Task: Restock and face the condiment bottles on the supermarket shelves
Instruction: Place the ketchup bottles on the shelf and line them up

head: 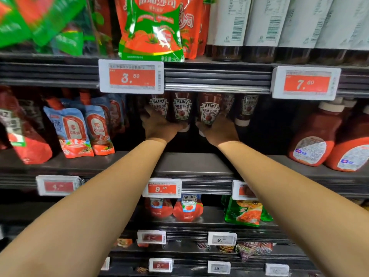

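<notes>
Heinz ketchup bottles stand cap-down deep on the middle shelf [191, 162], under the rail between the 3.50 price tag [131, 76] and the 7.60 price tag [306, 83]. About 5 labels show in the row. The left hand [159, 124] reaches in with fingers wrapped about the lower part of the left-centre bottle [182, 110], thumb near its white cap. The right hand [218, 128] grips the tilted bottle [209, 111] just beside it, fingers curled around its lower body (the fingertips themselves are hidden behind the bottle). Both bottles sit well back from the shelf's front edge. To the left stand blue-and-red sauce pouches [77, 128], leaning; to the right, 2 large red squeeze bottles [315, 134] with white caps. On the shelf above, a green-and-red tomato sauce pouch [150, 29] hangs over the edge, beside dark bottles with white labels [259, 27]. Below, red Heinz pouches [187, 206] stand behind a 9.40 tag [162, 188].
</notes>
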Motion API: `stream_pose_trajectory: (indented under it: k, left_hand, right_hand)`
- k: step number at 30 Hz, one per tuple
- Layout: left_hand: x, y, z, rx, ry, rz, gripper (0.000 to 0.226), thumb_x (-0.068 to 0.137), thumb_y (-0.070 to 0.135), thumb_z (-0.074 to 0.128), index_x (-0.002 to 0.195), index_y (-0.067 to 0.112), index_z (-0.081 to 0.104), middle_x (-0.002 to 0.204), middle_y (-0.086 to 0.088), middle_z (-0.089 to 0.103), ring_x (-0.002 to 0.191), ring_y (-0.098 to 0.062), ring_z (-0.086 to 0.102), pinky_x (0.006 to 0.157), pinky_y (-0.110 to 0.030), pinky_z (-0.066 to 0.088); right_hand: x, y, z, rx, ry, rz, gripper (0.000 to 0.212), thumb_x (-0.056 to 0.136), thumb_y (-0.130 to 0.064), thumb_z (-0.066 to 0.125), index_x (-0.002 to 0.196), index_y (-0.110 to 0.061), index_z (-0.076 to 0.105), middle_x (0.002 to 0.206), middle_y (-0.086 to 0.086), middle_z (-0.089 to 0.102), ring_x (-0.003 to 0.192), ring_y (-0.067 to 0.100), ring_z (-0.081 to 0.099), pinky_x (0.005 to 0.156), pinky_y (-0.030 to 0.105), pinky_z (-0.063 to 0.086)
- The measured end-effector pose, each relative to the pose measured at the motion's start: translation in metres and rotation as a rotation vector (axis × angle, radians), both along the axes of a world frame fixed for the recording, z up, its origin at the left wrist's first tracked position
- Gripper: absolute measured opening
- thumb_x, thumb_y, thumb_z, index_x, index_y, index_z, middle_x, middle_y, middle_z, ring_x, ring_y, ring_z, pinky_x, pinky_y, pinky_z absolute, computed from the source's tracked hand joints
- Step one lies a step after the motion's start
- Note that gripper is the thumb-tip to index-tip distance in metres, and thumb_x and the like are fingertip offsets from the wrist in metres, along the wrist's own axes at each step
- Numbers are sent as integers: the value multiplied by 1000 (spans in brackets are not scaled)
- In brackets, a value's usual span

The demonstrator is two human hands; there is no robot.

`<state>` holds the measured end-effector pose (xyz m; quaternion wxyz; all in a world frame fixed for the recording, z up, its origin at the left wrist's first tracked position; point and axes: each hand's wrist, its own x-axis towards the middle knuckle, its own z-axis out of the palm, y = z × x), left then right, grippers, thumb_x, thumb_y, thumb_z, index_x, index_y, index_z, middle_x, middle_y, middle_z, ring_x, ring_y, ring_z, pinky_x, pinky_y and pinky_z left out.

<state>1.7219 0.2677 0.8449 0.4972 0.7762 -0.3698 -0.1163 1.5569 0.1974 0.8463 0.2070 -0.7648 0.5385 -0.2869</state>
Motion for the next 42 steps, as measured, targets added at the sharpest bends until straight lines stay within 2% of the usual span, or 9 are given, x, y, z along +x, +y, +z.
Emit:
stream_pose_trajectory:
  k: [6,11,16,22,33,37,39,42]
  left_hand:
    - [7,-13,-11,-101,23,53,151,50,50,98,161,11,3,161,-21,23,150,-36,24,119,-43,28]
    - [10,-20,-17,-167,-4,51,147,49,42,100,160,12,10,156,-18,34,144,-32,36,113,-32,33]
    - [13,-22,-21,-206,-1,51,137,49,41,100,157,14,19,150,-16,42,137,-31,46,103,-25,34]
    - [11,-22,-21,-212,4,45,129,50,41,100,152,17,25,147,-12,45,133,-27,49,96,-21,31]
    - [12,-21,-19,-193,12,48,126,51,40,100,151,18,27,147,-12,46,133,-28,51,96,-22,32]
    - [12,-13,-17,-176,30,31,131,53,39,99,155,16,21,151,-15,42,138,-30,45,105,-25,33]
    - [15,-7,-16,-159,37,28,130,55,38,98,156,11,22,153,-18,39,142,-33,39,113,-32,34]
    - [19,2,-15,-99,66,25,118,64,33,94,155,8,22,155,-19,35,143,-34,36,114,-34,34]
  right_hand:
    - [7,-12,-5,-36,-7,-76,80,89,-64,65,140,-4,50,138,17,61,127,36,58,103,40,50]
    - [14,-14,-11,-39,-19,-117,86,85,-70,64,142,-8,48,137,14,62,126,36,59,100,43,53]
    - [11,-18,-18,-43,-28,-94,73,81,-54,73,140,-18,50,136,9,63,125,34,61,102,39,52]
    - [15,-19,-20,-86,-15,-82,73,83,-49,76,140,-13,50,135,11,63,126,34,60,98,38,50]
    - [11,-18,-20,-50,-76,-43,68,82,-48,79,137,-16,55,135,5,64,128,29,59,104,40,51]
    - [3,-13,-16,-38,-102,-7,64,80,-50,80,134,-20,61,132,1,67,125,23,61,101,27,47]
    - [-2,-8,-13,-41,-93,-8,62,80,-48,80,133,-20,63,133,2,67,126,25,61,101,26,45]
    - [-13,4,-10,-42,-33,-43,58,84,-45,77,134,-19,63,137,4,65,129,26,58,103,25,42]
